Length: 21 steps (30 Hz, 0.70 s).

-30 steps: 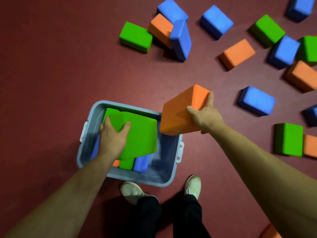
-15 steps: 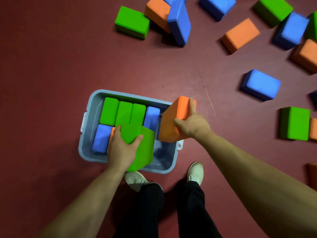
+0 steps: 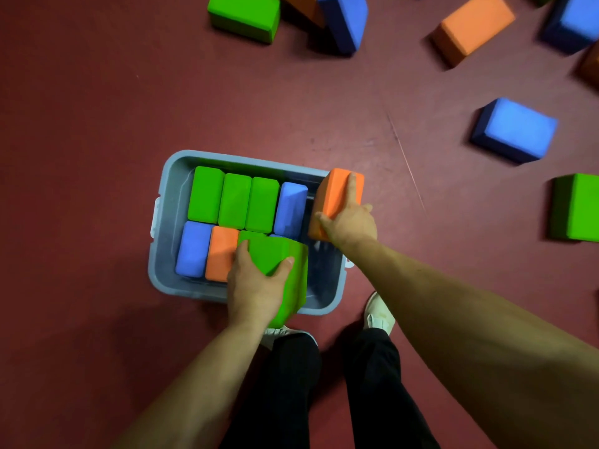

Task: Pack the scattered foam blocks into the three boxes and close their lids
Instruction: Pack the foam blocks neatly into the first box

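Observation:
A grey-blue plastic box sits on the red floor in front of my feet, with no lid on it. Several green, blue and orange foam blocks stand on edge inside in two rows. My left hand grips a green block over the near right part of the box. My right hand grips an orange block, tilted at the box's far right corner next to a blue block.
Loose blocks lie on the floor: green, blue and orange at the top, blue and green at the right. My shoes stand just behind the box.
Both hands came down toward the box. The green block moved from over the box's middle to its near right side. The orange block sank to the far right corner.

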Tool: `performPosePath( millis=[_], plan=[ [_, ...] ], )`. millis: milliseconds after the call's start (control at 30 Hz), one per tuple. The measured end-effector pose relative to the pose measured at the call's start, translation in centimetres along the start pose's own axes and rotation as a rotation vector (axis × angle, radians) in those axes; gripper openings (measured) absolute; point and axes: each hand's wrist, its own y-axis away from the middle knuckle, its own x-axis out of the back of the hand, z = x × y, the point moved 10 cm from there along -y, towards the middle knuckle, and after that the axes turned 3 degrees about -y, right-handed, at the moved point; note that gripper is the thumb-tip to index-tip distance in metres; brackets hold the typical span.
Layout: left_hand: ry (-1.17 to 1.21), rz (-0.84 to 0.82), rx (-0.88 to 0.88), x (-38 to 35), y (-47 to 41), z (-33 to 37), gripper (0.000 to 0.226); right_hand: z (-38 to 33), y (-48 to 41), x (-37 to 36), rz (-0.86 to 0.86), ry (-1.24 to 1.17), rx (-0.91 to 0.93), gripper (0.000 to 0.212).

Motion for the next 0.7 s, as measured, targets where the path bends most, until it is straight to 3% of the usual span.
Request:
performPosePath(
  millis=[200,500,700],
  plan=[
    [-0.019,-0.009,0.022,-1.2,0.5,-1.4,0.093,0.4,-1.8,-2.8,-0.027,-0.028,-0.019,0.100],
    [-0.014,-0.019,0.022,-1.9,0.3,-0.8,0.095,1.8,-2.8,-5.7,-0.236,0.048,-0.025,0.094],
    [-0.117,-0.012,-0.028,-2.4,1.5,0.9,0.089,3.2,0.0,-5.2,-0.292,-0.168,-0.010,0.075]
  ],
)
